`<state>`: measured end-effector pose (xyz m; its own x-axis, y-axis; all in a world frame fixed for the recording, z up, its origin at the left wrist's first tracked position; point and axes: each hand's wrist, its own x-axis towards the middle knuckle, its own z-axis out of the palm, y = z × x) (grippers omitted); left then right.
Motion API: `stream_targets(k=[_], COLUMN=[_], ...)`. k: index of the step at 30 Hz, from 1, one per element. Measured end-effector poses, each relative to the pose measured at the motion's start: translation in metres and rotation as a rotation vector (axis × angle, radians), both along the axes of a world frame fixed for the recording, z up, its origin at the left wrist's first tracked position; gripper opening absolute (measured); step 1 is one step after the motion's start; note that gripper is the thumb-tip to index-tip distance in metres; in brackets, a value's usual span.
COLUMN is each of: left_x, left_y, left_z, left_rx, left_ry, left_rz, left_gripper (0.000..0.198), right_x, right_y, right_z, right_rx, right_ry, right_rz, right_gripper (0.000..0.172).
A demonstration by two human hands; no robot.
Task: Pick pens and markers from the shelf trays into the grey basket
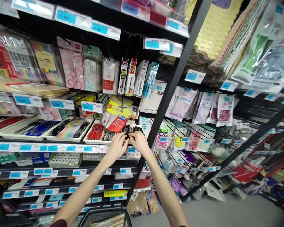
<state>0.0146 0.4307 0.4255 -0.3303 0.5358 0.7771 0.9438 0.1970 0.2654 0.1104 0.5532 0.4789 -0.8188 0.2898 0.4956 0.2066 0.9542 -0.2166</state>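
Note:
Both of my hands reach to the front of a white pen tray on the shelf. My left hand (118,145) has its fingers bent inward at the ends of the black pens (127,130). Close beside it, my right hand (139,143) curls its fingers over the same pens, and the fingertips of both hands nearly meet. The pens' near ends are partly hidden by my fingers, so how many I grip cannot be made out. To the left in the tray lie red pens (96,131). A yellow and red hanging package (117,115) overhangs the tray.
Trays of blue pens (41,128) and pastel pens (69,128) line the shelf leftward. Packaged pens (150,78) hang above. A black shelf upright (167,97) stands just right of my hands. Below me is a dark shopping basket (85,217) containing tan rolled items.

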Motion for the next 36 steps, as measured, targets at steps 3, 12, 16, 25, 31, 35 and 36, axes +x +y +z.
stream_targets(k=[3, 12, 16, 25, 31, 35, 36], left_x=[-0.003, -0.002, -0.004, -0.004, -0.003, -0.004, -0.004], left_y=[0.001, 0.001, 0.000, -0.001, 0.002, 0.003, 0.003], left_z=[-0.001, -0.001, -0.001, -0.005, -0.006, -0.008, -0.008], left_rx=[0.024, 0.113, 0.121, 0.004, -0.032, -0.015, -0.010], left_ry=[-0.021, 0.003, 0.009, 0.101, 0.177, 0.188, 0.187], left_rz=[-0.054, -0.103, -0.089, -0.023, 0.040, 0.046, 0.045], left_gripper=[0.026, 0.026, 0.026, 0.034, 0.034, 0.034, 0.034], right_x=[-0.003, -0.013, -0.016, -0.012, -0.006, -0.004, -0.004], right_y=[0.000, -0.003, -0.008, -0.008, -0.012, -0.020, -0.022], right_z=[0.002, 0.001, -0.003, -0.002, -0.001, 0.004, 0.005], right_rx=[-0.029, -0.164, -0.196, -0.191, -0.135, -0.056, -0.038], right_ry=[-0.025, 0.029, 0.079, 0.082, 0.034, -0.041, -0.051], right_rz=[-0.010, -0.041, -0.063, -0.029, -0.082, -0.156, -0.172], right_gripper=[0.029, 0.025, 0.023, 0.028, 0.031, 0.032, 0.033])
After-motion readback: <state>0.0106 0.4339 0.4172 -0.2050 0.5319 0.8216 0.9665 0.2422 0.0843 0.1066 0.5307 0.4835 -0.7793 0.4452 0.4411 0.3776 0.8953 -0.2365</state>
